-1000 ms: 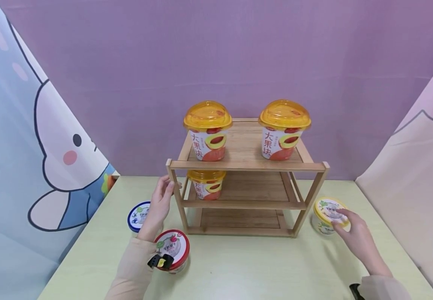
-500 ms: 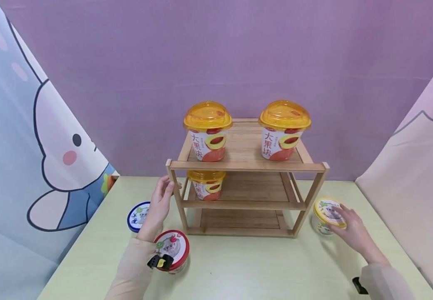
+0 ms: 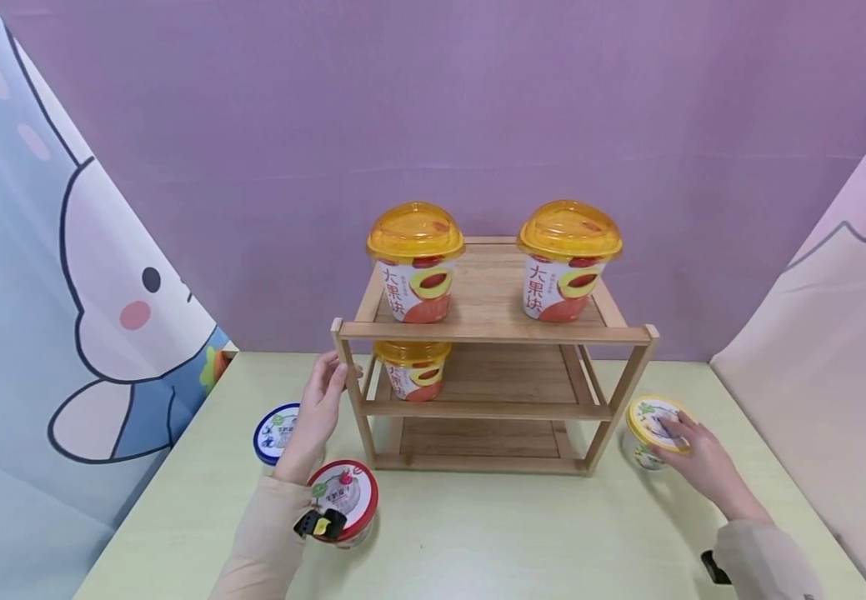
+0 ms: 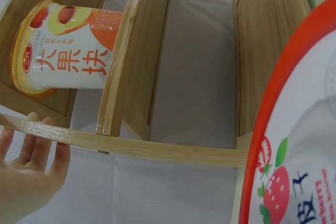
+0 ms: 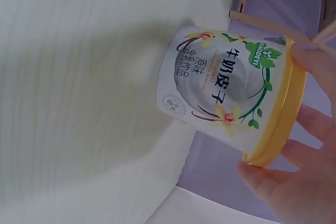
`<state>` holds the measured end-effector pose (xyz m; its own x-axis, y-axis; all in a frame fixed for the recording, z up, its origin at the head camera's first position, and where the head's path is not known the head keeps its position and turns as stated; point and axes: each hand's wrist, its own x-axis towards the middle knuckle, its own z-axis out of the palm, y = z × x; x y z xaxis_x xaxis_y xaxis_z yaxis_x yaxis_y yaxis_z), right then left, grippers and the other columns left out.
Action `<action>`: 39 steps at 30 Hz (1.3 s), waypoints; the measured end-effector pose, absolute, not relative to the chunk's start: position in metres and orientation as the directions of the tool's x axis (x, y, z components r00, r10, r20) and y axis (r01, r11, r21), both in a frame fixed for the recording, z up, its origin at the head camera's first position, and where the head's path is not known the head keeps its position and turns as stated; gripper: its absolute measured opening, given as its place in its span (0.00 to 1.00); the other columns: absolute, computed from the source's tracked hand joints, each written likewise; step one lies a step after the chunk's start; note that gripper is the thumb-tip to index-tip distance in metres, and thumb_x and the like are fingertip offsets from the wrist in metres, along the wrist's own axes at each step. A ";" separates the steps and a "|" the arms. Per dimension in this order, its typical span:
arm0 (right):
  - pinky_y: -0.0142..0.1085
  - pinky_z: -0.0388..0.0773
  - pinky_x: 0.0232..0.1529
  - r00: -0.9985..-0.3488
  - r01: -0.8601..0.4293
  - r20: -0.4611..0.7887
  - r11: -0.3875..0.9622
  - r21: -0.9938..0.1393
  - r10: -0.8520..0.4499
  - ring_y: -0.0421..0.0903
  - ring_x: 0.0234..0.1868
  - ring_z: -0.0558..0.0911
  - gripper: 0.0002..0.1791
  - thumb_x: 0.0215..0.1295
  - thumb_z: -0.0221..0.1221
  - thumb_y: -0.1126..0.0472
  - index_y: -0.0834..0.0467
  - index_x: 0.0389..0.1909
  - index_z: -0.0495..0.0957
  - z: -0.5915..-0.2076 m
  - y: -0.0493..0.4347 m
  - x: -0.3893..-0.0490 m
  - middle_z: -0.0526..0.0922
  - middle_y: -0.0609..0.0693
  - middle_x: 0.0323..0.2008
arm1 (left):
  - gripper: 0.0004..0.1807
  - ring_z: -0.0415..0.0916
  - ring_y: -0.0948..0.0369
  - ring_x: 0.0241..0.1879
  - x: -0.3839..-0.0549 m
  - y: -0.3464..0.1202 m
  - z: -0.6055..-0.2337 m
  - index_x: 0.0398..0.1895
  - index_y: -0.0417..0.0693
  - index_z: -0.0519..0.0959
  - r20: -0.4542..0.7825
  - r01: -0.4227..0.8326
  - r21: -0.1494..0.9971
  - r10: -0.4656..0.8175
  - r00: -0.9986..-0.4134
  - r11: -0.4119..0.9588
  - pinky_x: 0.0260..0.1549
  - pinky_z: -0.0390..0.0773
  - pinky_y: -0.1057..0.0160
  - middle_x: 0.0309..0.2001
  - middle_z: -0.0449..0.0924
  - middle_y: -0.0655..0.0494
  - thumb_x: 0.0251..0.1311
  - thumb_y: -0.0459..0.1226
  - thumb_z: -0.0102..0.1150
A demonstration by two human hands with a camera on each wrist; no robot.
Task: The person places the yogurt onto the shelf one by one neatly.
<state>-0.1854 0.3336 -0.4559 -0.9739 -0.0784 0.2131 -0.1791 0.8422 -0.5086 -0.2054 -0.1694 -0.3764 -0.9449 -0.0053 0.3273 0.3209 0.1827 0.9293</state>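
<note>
My left hand point(image 3: 324, 390) grips the left front post of a three-tier wooden rack point(image 3: 488, 408), and in the left wrist view its fingers point(image 4: 43, 150) bend round that post. At the right, my right hand point(image 3: 705, 465) holds a yellow-lidded tub point(image 3: 646, 433) from above. The right wrist view shows the fingers point(image 5: 315, 121) and thumb spread across the lid's rim, with the tub's printed white side exposed. Beside my left forearm stand a red-lidded tub point(image 3: 344, 498) and a blue-lidded tub point(image 3: 275, 435), each partly covered by the arm.
Two orange-lidded fruit cups stand on the rack's top tier, one left point(image 3: 417, 262) and one right point(image 3: 568, 260). A third fruit cup point(image 3: 413, 371) sits on the middle tier at left. Behind the pale table point(image 3: 508, 533) hangs a purple curtain point(image 3: 433, 100).
My right hand has shifted slightly left over the yellow-lidded tub, its fingers settling around the lid. The left hand has stayed at the rack's post.
</note>
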 end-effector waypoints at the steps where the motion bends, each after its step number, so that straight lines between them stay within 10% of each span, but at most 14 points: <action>1: 0.66 0.56 0.45 -0.974 -0.175 0.214 0.846 -0.504 -0.074 0.78 0.51 0.56 0.31 0.52 0.61 0.56 0.75 0.50 0.66 -0.456 0.333 -0.185 0.56 0.80 0.54 | 0.19 0.65 0.49 0.51 -0.205 -0.169 -0.376 0.56 0.41 0.59 0.326 0.319 0.930 -0.004 -0.945 0.184 0.55 0.62 0.52 0.46 0.68 0.37 0.67 0.41 0.36; 11: 0.66 0.59 0.44 -0.963 -0.152 0.269 0.872 -0.465 -0.024 0.79 0.46 0.60 0.29 0.51 0.61 0.61 0.77 0.48 0.66 -0.455 0.317 -0.178 0.58 0.82 0.51 | 0.19 0.67 0.67 0.45 -0.205 -0.170 -0.376 0.56 0.40 0.59 0.326 0.319 0.930 -0.007 -0.945 0.184 0.54 0.64 0.58 0.46 0.70 0.39 0.67 0.42 0.36; 25: 0.68 0.59 0.41 -0.948 -0.077 0.310 0.900 -0.430 0.067 0.81 0.45 0.60 0.30 0.53 0.60 0.56 0.75 0.50 0.65 -0.463 0.308 -0.173 0.58 0.82 0.50 | 0.19 0.65 0.52 0.50 -0.206 -0.170 -0.377 0.56 0.40 0.59 0.316 0.310 0.934 -0.004 -0.949 0.179 0.55 0.61 0.53 0.47 0.68 0.35 0.67 0.41 0.36; 39: 0.71 0.50 0.43 -0.956 -0.068 0.260 0.754 -0.654 0.139 0.82 0.52 0.49 0.38 0.53 0.61 0.57 0.74 0.57 0.55 -0.473 0.318 -0.173 0.41 0.79 0.60 | 0.19 0.65 0.49 0.52 -0.204 -0.170 -0.376 0.56 0.40 0.59 0.306 0.300 0.939 -0.007 -0.952 0.168 0.56 0.61 0.54 0.47 0.68 0.38 0.67 0.42 0.36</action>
<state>-0.1727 0.3179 -0.4725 -0.9555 0.1391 0.2600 -0.0682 0.7536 -0.6538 -0.2044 -0.1702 -0.3757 -0.9520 -0.0070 0.3060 0.3005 0.1684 0.9388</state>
